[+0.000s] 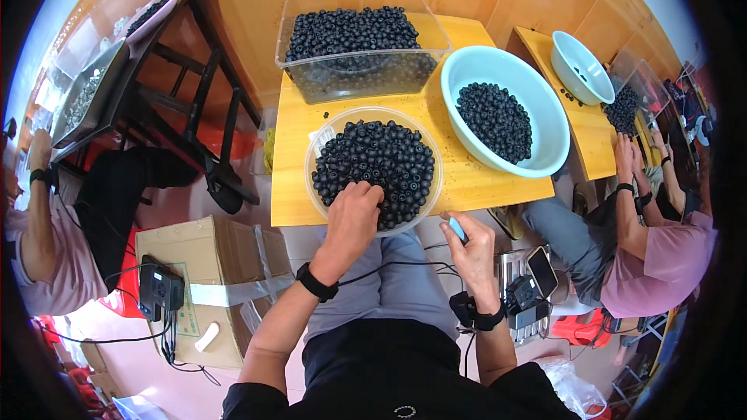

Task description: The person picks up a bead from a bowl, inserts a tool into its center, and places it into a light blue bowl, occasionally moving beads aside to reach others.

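Nearest the camera, the person's two forearms come up from the lower edge, each with a black band at the wrist and a thin cable trailing back to the lap.

Beyond them stands the yellow wooden bench (467, 187), which carries three vessels. Largest is the clear rectangular tub (358, 39) at the far edge, heaped with small black beads and seemingly kept as stock, out of the way but within reach. Next comes the pale blue basin (537, 101) over the right edge, holding a smaller heap of the same beads. The round clear bowl (424, 202) sits at the near edge, overhanging it slightly toward the person's knees, likely so both hands can work it without stretching.

At the left hand (354, 206), the wrist is straight, the palm faces down and the fingers are curled into the black beads (381, 159) at the bowl's near side; whether its grip pinches any bead is hidden under the knuckles.

Below the near edge and just right of the bowl, the right hand (475, 253) hovers thumb upward, its grip pinched on a small light blue tool (457, 229) that points up toward the bowl.
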{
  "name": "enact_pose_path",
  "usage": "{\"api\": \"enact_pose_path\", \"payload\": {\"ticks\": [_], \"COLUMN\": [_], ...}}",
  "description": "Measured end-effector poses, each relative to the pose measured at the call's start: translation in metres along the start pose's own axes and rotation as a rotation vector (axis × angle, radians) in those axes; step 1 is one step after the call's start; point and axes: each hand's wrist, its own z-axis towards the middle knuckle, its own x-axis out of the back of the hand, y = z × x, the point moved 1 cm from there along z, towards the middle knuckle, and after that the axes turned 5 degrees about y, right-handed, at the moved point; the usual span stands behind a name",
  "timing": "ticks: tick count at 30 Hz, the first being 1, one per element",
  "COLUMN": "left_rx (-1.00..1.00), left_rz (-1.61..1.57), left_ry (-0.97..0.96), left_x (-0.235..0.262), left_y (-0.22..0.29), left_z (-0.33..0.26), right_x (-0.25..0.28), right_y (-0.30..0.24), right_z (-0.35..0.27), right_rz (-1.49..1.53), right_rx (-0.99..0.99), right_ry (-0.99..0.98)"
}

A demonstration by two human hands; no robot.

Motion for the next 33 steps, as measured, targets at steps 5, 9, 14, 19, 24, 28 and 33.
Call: {"api": "enact_pose_path", "payload": {"ticks": [5,9,14,19,24,28,33], "left_rx": [0.146,0.634,0.745,0.786,0.780,0.804,0.825], "left_rz": [-0.330,-1.230,-1.727,-1.829,-1.914,-1.913,-1.933], "left_ry": [-0.007,-0.153,-0.280,-0.253,-0.230,-0.217,-0.232], "left_x": [0.010,0.027,0.030,0.021,0.017,0.015,0.016], "left_y": [-0.006,-0.009,-0.006,-0.010,-0.004,-0.002,-0.001], "left_z": [0.007,0.002,-0.012,-0.025,-0.030,-0.033,-0.036], "right_x": [-0.005,-0.009,-0.012,-0.021,-0.024,-0.027,-0.027], "right_y": [0.001,-0.001,-0.035,-0.044,-0.056,-0.059,-0.061], "right_z": [-0.006,-0.006,0.000,0.007,0.011,0.013,0.014], "right_rz": [0.033,0.055,0.121,0.187,0.162,0.126,0.105], "right_rx": [-0.007,-0.032,-0.071,0.096,0.167,0.268,0.320], "right_ry": [0.020,-0.018,-0.183,-0.216,-0.261,-0.293,-0.276]}}
